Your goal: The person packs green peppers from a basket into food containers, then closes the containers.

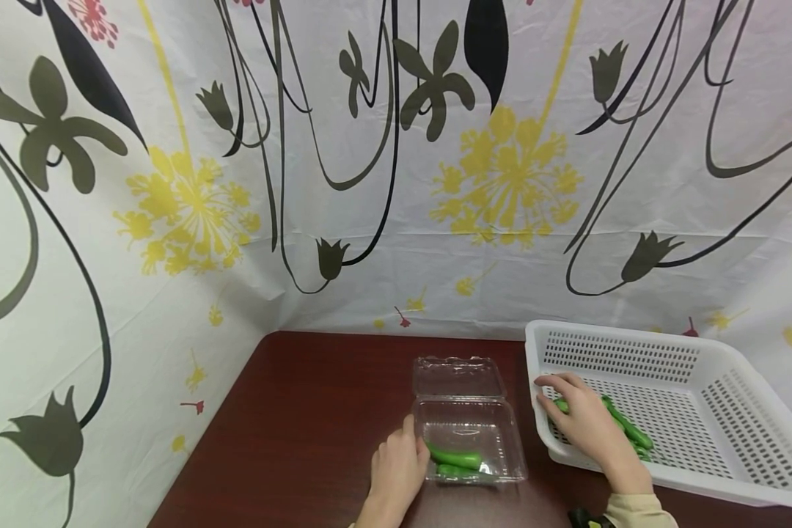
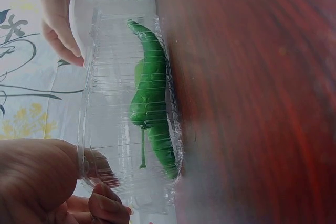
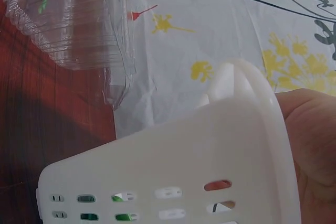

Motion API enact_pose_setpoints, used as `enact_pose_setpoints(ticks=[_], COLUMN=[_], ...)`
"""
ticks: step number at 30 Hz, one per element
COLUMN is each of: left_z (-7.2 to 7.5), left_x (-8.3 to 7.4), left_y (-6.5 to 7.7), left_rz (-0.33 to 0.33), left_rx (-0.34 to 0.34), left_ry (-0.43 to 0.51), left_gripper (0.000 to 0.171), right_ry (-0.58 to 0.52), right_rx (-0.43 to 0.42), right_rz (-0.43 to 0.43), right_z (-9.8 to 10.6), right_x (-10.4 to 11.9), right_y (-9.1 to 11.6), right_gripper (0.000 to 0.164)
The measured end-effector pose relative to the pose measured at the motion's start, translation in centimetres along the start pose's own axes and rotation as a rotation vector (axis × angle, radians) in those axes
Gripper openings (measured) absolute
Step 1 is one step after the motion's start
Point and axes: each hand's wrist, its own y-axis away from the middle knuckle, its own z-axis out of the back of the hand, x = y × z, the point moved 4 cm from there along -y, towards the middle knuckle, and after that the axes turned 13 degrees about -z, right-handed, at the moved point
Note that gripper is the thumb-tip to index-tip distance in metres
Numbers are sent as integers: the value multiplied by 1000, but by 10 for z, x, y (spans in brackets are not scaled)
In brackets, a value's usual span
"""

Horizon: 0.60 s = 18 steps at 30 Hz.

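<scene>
A person sits at a dark red table [image 1: 303, 411] with floral cloth hung behind and beside it. Two hands are in view, one clear plastic clamshell box [image 1: 467, 438] and one white slotted basket [image 1: 732, 411].

The clamshell box lies near the table's front edge, its lid thrown back toward 12 o'clock. Inside it lie two green peppers [image 1: 458, 460], one lying on the other along the box's near side (the left wrist view shows them pressed against the ribbed bottom [image 2: 152, 103]).

The left hand [image 1: 396, 473] is at the box's 9 o'clock side. Its thumb and fingers [image 2: 107, 203] are curled round the box's rim, pinching the clear wall.

The basket stands at 3 o'clock of the box, just beside it. The right hand [image 1: 584, 422] reaches over the basket's left rim, fingers loosely bent and laid down over a small pile of green peppers [image 1: 627, 429] in the basket; I cannot count them, and I cannot tell whether the fingers have closed on one. From the right wrist view only the basket wall [image 3: 173, 171] and part of the palm show.
</scene>
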Motion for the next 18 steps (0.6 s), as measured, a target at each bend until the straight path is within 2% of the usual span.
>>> enact_pose_setpoints(ticks=[18], left_z=[-1], left_x=[1], left_y=[0], left_rz=[3], left_rx=[8], left_ry=[2], left_gripper=[36], right_ry=[22], right_rx=[32], right_rz=[-45], right_z=[3], right_x=[-12], right_y=[1], right_gripper=[31])
